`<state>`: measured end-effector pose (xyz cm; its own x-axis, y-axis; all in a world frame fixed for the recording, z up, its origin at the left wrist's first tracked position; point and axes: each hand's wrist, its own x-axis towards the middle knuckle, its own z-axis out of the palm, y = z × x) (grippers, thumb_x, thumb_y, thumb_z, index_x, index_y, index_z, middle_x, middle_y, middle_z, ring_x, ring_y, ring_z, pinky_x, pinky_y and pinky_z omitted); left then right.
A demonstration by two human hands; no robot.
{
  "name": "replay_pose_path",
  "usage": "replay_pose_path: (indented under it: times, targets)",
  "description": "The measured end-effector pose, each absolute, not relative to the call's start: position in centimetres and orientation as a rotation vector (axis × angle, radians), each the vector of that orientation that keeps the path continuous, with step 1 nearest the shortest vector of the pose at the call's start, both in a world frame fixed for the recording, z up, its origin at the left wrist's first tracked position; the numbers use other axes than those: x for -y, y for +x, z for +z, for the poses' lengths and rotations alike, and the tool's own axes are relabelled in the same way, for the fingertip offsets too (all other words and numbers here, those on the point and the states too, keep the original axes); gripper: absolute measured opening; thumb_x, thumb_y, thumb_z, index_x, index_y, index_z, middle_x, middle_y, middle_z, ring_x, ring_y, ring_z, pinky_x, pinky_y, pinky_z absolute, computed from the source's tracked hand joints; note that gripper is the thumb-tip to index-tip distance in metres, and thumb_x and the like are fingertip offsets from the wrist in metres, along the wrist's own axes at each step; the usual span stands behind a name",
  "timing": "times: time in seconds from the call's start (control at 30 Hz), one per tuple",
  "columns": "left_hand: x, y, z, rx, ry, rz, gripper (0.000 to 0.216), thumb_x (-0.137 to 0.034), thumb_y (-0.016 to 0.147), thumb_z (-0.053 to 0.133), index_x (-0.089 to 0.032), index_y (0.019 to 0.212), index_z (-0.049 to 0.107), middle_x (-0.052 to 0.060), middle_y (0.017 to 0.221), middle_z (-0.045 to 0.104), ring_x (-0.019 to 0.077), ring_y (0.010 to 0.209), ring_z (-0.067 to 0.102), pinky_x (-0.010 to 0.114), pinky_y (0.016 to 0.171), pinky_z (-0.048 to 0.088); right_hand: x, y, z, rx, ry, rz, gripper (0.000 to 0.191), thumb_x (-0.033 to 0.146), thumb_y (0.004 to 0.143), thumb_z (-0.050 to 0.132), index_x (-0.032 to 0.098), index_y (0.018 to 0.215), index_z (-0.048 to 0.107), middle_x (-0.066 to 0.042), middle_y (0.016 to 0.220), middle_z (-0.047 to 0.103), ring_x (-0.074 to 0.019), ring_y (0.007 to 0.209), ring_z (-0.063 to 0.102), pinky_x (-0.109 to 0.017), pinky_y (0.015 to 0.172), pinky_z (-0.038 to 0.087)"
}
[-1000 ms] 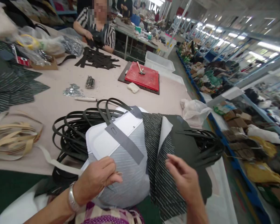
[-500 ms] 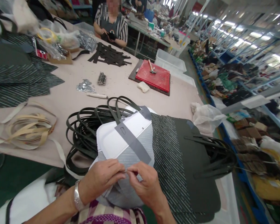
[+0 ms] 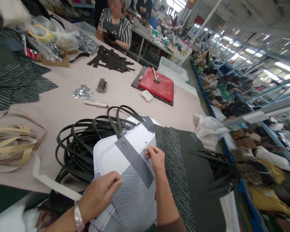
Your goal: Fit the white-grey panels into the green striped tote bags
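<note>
Hands (image 3: 100,193) (image 3: 156,158) press flat on grey striped panel (image 3: 135,196) beside black straps (image 3: 87,141)

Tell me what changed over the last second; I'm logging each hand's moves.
The right hand left the left hand and reached up the grey panel to its far edge. The left hand stayed pressing the panel's near end; the black straps lay unmoved.

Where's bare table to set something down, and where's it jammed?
Bare table lies between the black strap loops, the metal clips and the tan strips. More lies between the red mat and the white plastic bag. Crowded: near edge under both hands, far-left bags.
</note>
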<state>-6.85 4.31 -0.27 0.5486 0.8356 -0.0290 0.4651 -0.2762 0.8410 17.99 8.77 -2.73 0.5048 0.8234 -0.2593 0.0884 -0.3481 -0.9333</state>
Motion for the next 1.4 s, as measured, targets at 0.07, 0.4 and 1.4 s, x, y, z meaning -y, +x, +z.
replay_pose_path:
  times: [0.07, 0.4, 1.4]
  targets:
    - [-4.4, -7.1, -1.6, -1.099, 1.905, 0.495, 0.026, -0.034, 0.099, 0.044, -0.023, 0.079, 0.057, -0.005, 0.068, 0.064, 0.0125, 0.061, 0.063, 0.023, 0.059, 0.042, -10.4, 19.1, -3.8, 0.758, -1.795, 0.944, 0.037, 0.045, 0.070, 0.067, 0.011, 0.083, 0.072, -0.003, 0.061, 0.065, -0.0134, 0.052, 0.057, -0.024, 0.047, 0.047]
    - [-4.0, -7.3, -2.9, -1.101, 1.966, 0.552, 0.029, -0.035, 0.099, 0.040, -0.024, 0.079, 0.057, -0.005, 0.070, 0.066, 0.0130, 0.063, 0.065, 0.023, 0.059, 0.043, -13.6, 19.8, -4.7, 0.926, -2.057, 0.942, 0.021, 0.032, 0.068, 0.067, 0.014, 0.077, 0.071, 0.003, 0.049, 0.060, -0.0114, 0.043, 0.055, -0.020, 0.044, 0.044]
    - [-2.2, -8.9, -0.3, -0.901, 1.741, 0.526, 0.034, -0.044, 0.095, 0.049, -0.023, 0.073, 0.065, -0.004, 0.066, 0.067, 0.0099, 0.062, 0.064, 0.014, 0.058, 0.045, -15.8, 11.7, 6.4, 1.807, -1.772, 0.453, 0.029, 0.022, 0.091, 0.052, 0.020, 0.116, 0.067, -0.005, 0.103, 0.073, -0.0189, 0.095, 0.066, -0.030, 0.086, 0.050]
